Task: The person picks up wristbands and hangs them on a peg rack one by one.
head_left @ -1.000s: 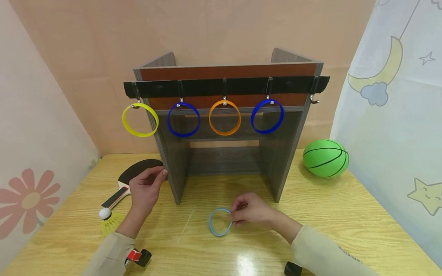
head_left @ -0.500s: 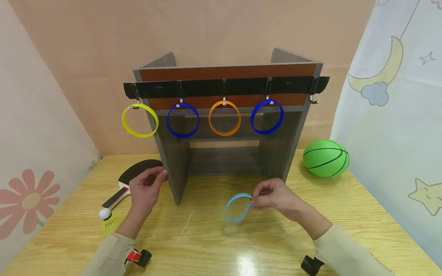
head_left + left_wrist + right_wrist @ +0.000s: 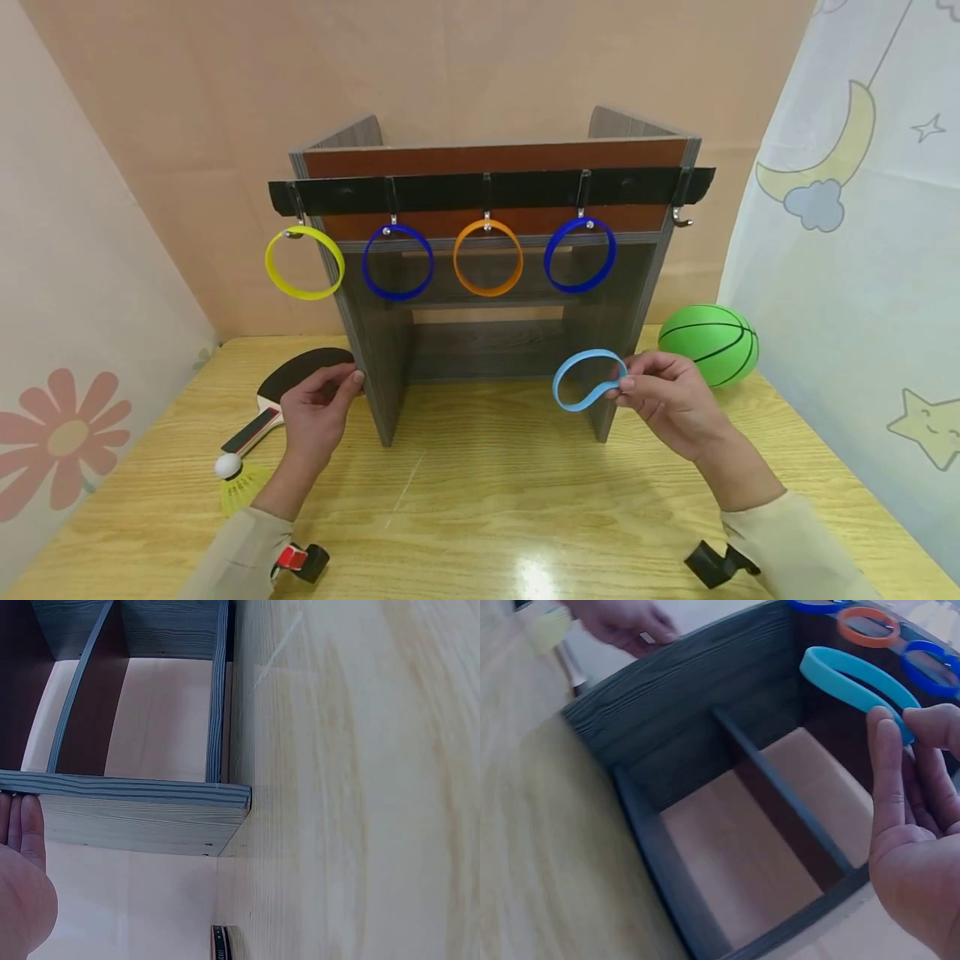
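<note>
A light blue silicone wristband (image 3: pixel 577 379) is pinched between the thumb and fingers of my right hand (image 3: pixel 671 396), raised in front of the shelf's right leg. In the right wrist view the band (image 3: pixel 855 679) stretches away from the fingertips, bent into a loop. My left hand (image 3: pixel 318 408) touches the left side panel of the grey wooden shelf (image 3: pixel 371 367); in the left wrist view its fingers (image 3: pixel 31 825) lie straight against the panel's outer face. Hooks on the shelf's black strip (image 3: pixel 442 192) carry a yellow band (image 3: pixel 273 271), two dark blue bands and an orange band (image 3: pixel 487 292).
At the strip's right end, a metal hook (image 3: pixel 682 218) holds no band. A green ball (image 3: pixel 705 329) sits behind my right hand. Left of the shelf lie a table tennis paddle (image 3: pixel 292 371) and a yellow shuttlecock (image 3: pixel 240 487) on the wooden table (image 3: pixel 465 517).
My right hand has lifted the light blue wristband off the tabletop and carried it up and to the right. My left hand has stayed at the shelf's left panel.
</note>
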The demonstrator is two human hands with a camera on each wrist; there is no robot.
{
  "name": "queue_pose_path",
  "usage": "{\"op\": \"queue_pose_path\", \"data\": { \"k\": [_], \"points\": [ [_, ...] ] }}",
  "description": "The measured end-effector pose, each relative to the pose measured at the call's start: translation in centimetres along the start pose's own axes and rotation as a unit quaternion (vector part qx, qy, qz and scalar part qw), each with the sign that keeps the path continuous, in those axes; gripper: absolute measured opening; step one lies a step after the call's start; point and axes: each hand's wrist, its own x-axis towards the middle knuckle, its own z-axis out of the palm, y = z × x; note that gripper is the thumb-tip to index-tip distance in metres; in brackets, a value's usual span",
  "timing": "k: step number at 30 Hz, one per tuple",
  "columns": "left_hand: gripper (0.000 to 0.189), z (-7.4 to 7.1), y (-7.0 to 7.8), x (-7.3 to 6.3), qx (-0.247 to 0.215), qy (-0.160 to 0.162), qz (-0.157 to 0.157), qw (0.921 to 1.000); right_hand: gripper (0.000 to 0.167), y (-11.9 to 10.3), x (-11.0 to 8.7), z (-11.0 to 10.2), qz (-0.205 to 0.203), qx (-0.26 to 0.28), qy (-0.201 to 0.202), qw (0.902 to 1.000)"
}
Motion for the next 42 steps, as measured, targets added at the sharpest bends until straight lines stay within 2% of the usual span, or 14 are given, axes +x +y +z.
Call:
{"op": "queue_pose_path", "data": {
  "k": [5,9,12,16,24,31,42],
  "points": [
    [0.009,-0.1,-0.1,0.0,0.006,0.0,0.002,1.0,0.031,-1.6,0.2,0.0,-0.049,0.049,0.005,0.9976],
    [0.009,-0.4,-0.4,0.0,0.012,-0.004,0.01,0.9999,0.031,-2.7,0.5,-0.2,-0.077,0.102,-0.022,0.9915],
    [0.009,-0.4,-0.4,0.0,0.016,-0.004,0.007,0.9998,0.03,-3.4,0.8,-0.2,-0.097,0.126,-0.034,0.9867],
    [0.009,-0.3,0.0,0.0,0.024,-0.002,-0.006,0.9997,0.028,-4.0,1.2,0.0,-0.118,0.151,-0.027,0.9812],
    [0.01,-0.3,0.2,-0.1,0.047,-0.004,-0.024,0.9986,0.026,-5.0,2.0,0.3,-0.141,0.183,-0.028,0.9726],
    [0.01,-0.3,0.1,-0.1,0.041,-0.006,-0.021,0.9989,0.025,-6.1,3.0,0.5,-0.161,0.211,-0.024,0.9639],
    [0.01,-0.1,0.3,-0.1,0.039,-0.004,-0.023,0.999,0.024,-6.2,3.7,0.3,-0.154,0.219,0.006,0.9634]
  ]
}}
